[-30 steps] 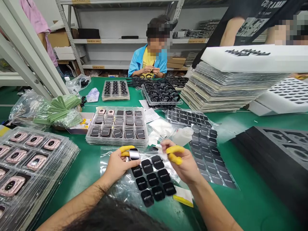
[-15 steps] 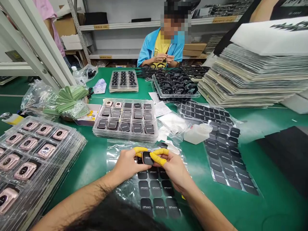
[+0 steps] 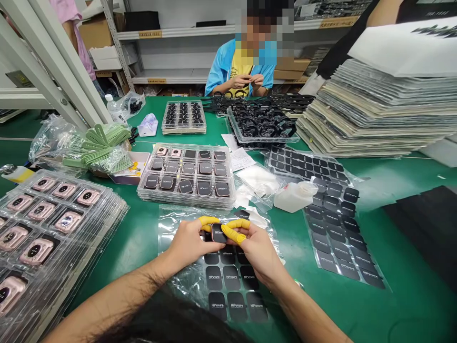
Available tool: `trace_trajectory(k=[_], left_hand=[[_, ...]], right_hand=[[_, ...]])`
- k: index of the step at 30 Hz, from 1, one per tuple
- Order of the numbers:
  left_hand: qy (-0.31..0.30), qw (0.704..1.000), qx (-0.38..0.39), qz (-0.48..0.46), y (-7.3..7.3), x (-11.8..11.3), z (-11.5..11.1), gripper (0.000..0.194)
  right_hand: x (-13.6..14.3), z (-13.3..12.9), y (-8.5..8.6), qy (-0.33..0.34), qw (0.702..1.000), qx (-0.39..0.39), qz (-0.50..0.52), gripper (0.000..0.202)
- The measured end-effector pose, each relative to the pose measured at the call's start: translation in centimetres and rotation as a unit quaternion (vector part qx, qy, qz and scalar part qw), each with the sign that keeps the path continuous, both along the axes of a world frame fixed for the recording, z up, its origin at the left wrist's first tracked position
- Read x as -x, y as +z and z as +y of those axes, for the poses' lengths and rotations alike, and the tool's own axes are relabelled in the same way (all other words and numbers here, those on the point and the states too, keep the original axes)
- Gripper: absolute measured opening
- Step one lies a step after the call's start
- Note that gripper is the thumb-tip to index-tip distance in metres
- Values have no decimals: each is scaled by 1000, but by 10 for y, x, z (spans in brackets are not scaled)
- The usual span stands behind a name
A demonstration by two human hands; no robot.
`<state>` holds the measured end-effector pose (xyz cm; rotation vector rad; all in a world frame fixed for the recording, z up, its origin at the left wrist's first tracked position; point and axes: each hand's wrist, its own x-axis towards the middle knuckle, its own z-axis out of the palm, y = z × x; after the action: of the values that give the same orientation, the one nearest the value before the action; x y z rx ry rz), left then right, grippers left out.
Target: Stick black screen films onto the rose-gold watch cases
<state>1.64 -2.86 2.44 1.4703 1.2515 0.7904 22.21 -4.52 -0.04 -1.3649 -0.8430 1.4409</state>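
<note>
Between both hands sits a smartwatch body with a dark, labelled face and a pinkish rim. My left hand grips its left side, a yellow finger cot on the index finger. From the right, my right hand pinches it, yellow-cotted fingers lying on the face's right edge. Below the hands lies a clear sheet of black printed screen films, partly covered by them. Just beyond stands a clear tray of watch bodies, most with black labelled faces up.
Stacked trays of pink watch bodies fill the left. Green straps, a white plastic bottle, more film sheets and a tall stack of sheets surround the work area. Across the table sits a co-worker in a blue jacket.
Both hands keep their hold on the watch body, with barely any shift. The camera view has moved slightly. Across the table, the co-worker's hands and head have shifted a little.
</note>
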Motion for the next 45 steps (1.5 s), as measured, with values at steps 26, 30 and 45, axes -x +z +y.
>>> trace_trajectory(k=[26, 30, 45], left_hand=[[-1, 1000, -3, 0, -1, 0, 0, 48], [-2, 1000, -4, 2, -1, -1, 0, 50], [-4, 1000, 7, 9, 1, -1, 0, 48]], right_hand=[[2, 3, 33, 17, 999, 33, 14, 59], [2, 3, 31, 11, 999, 36, 14, 60], [3, 1, 19, 5, 1000, 18, 6, 60]])
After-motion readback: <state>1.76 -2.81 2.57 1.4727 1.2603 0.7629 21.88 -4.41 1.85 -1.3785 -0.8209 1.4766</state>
